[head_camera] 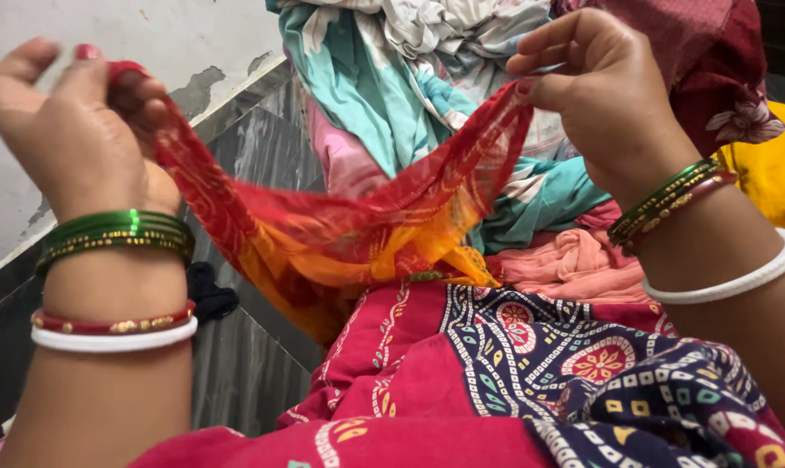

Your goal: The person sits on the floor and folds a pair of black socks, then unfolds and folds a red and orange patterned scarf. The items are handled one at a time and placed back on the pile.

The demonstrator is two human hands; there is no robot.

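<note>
Nearest the camera, a red, navy and gold patterned garment (531, 381) covers the person's lap along the bottom of the view. At the left, the left hand (72, 130) is raised with thumb and fingertips pinched shut on one end of a thin red and orange cloth (340, 217); green, red and white bangles (115, 277) ring that wrist. From there the cloth sags in a loose arc across the middle, bunching into orange folds at its lowest point just above the lap, then climbs to the right hand (600, 95), which nips the other end between thumb and forefinger. It looks sheer and light, possibly printed with small dots, though the weave is hard to read. Held only by fingertip pinches, an end could slip free, and the hanging folds could catch on the heap of teal, white and pink clothes (427, 78) behind it.
</note>
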